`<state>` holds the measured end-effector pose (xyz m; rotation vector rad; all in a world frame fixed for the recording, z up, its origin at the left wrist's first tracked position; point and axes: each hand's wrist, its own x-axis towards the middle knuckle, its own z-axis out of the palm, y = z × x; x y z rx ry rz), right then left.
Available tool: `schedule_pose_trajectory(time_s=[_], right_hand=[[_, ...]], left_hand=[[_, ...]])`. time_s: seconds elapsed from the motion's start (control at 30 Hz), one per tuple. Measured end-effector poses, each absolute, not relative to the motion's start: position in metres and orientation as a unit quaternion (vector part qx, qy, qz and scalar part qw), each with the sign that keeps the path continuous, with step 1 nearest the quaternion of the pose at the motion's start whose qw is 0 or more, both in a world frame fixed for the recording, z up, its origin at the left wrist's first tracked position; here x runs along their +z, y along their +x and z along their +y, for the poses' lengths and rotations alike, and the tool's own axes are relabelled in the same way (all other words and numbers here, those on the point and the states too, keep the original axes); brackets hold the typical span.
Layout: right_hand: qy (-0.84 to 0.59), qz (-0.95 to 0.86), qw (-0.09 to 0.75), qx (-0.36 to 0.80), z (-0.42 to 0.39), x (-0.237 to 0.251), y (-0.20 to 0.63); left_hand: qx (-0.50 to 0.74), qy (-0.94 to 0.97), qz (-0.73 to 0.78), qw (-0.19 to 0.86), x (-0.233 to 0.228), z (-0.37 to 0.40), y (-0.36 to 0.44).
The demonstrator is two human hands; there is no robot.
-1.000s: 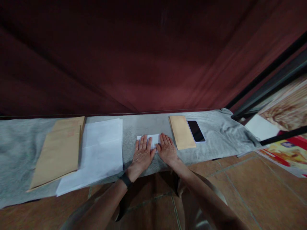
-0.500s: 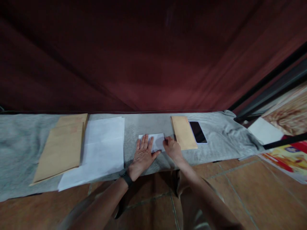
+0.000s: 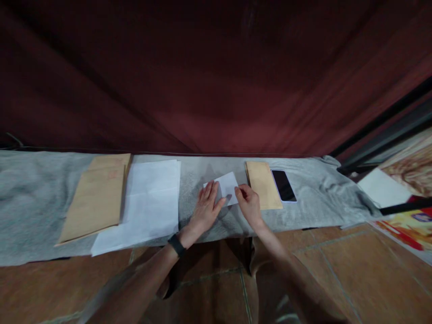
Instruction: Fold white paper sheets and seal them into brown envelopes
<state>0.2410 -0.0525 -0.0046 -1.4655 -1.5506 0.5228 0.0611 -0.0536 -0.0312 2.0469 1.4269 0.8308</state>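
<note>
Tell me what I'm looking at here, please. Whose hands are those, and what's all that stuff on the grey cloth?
The picture comes from a camera worn on a person's head, so you see what that person sees when looking down. No machine here, just two bare hands.

The left hand, with a black band on its wrist, lies flat on a small folded white paper. The right hand pinches that paper's right side, and the paper sits tilted, seemingly lifting off the cloth.

Everything rests on a long grey cloth. To the left lie a stack of large white paper sheets and a big brown envelope. To the right lie a small brown envelope and a black phone, screen dark.
</note>
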Motion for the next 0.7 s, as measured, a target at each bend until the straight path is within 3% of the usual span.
schedule_pose_trajectory(time_s=[0.1,0.23,0.4,0.57,0.7], right_hand=[[-0.534,-0.653,0.505,0.183,-0.065,0.012,0.237],[-0.468,-0.753,0.448,0.117,-0.082,0.022,0.227],[-0.429,-0.823,0.363,0.086,-0.084,0.016,0.219],[-0.496,-0.761,0.400,0.120,-0.069,0.002,0.227],[-0.526,-0.730,0.414,0.140,-0.060,-0.011,0.231]], left_hand=[[0.429,0.633,0.444,0.467,-0.010,-0.055,0.066],[0.507,0.488,0.352,0.618,0.012,-0.064,0.079],[0.575,0.309,0.409,0.637,0.010,-0.063,0.084],[0.565,0.223,0.458,0.649,-0.009,-0.042,0.064],[0.531,0.282,0.512,0.613,-0.030,-0.034,0.052]])
